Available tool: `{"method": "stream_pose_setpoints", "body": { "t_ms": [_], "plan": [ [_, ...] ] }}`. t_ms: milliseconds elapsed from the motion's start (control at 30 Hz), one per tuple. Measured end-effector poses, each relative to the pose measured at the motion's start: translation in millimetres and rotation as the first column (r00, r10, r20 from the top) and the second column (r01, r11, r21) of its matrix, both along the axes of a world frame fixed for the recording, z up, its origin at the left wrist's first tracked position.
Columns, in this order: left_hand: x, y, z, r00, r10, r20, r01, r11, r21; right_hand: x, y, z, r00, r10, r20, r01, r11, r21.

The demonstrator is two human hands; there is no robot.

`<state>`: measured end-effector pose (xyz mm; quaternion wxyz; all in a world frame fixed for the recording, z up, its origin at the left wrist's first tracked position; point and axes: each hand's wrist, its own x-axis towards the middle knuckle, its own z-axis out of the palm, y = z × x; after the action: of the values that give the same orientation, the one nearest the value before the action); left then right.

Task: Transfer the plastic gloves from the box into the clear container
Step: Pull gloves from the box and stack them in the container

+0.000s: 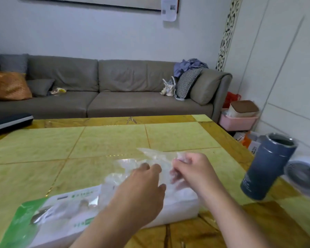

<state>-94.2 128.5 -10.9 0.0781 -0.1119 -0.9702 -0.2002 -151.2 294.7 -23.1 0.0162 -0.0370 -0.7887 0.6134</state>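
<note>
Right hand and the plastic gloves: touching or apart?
Touching. The head view shows the right hand with its fingers curled into the clear plastic gloves, pinching the film just above the box.

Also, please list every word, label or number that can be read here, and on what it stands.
Nothing can be read.
Green and white box: green print on top, too blurred.
Blue tumbler: small pale print low on its side, too small.
Paper on the wall: printed code, text unreadable.
</note>
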Motion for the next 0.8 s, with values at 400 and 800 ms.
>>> {"method": "stream_pose_setpoints", "body": {
  "t_ms": [400,800],
  "plan": [
    [-28.7,16.0,-6.3,0.995,0.048,0.084,-0.034,0.988,-0.152,-20.9,24.4,-15.3,0.990,0.140,-0.015,-0.082,0.663,0.744],
    [-47.1,21.3,-29.8,0.891,0.169,0.421,-0.063,0.965,-0.253,1.9,14.6,0.6,0.983,0.123,-0.139,0.060,0.499,0.864]
  ]
}}
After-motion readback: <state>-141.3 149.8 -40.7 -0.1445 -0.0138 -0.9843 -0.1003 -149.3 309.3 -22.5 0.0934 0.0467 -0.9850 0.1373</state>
